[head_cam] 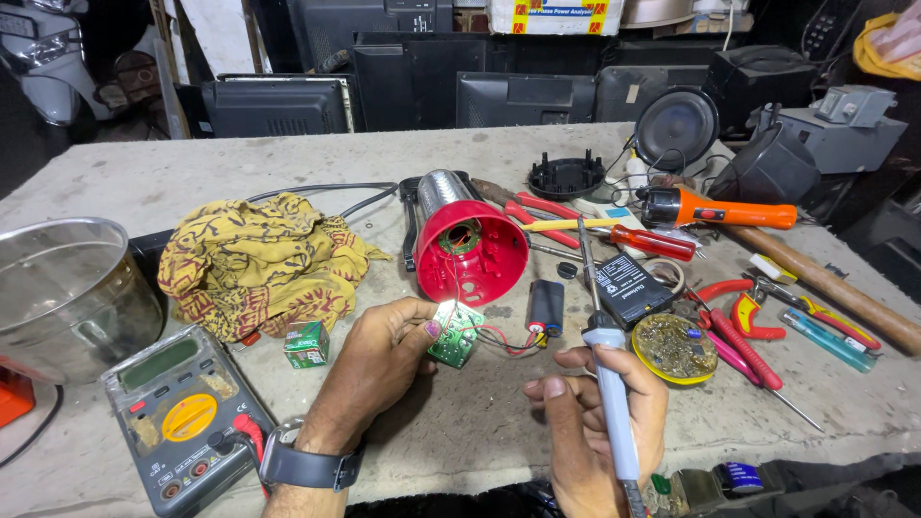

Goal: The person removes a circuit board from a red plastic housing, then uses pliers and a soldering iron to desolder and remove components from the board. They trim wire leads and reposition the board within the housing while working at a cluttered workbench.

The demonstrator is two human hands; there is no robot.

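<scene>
**Soldering at a cluttered bench**

Grey workbench (480, 153), backed by a row of dark monitors. Left of the red lamp housing (470, 251): steel bowl (67, 288), yellow patterned cloth (254, 259), multimeter (182, 417). Right of it: orange torch (715, 208), red-handled screwdriver (652, 240), round solder tin (674, 348). Just below the housing: left hand (379, 364) pinching a small green circuit board (455, 333); right hand (595, 422) clenched around a soldering iron (606, 360), tip pointing up toward the screwdriver.

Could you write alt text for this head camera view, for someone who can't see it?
The left hand holds a small green circuit board; the right hand holds a soldering iron, beside a red torch housing on a cluttered workbench.
</scene>
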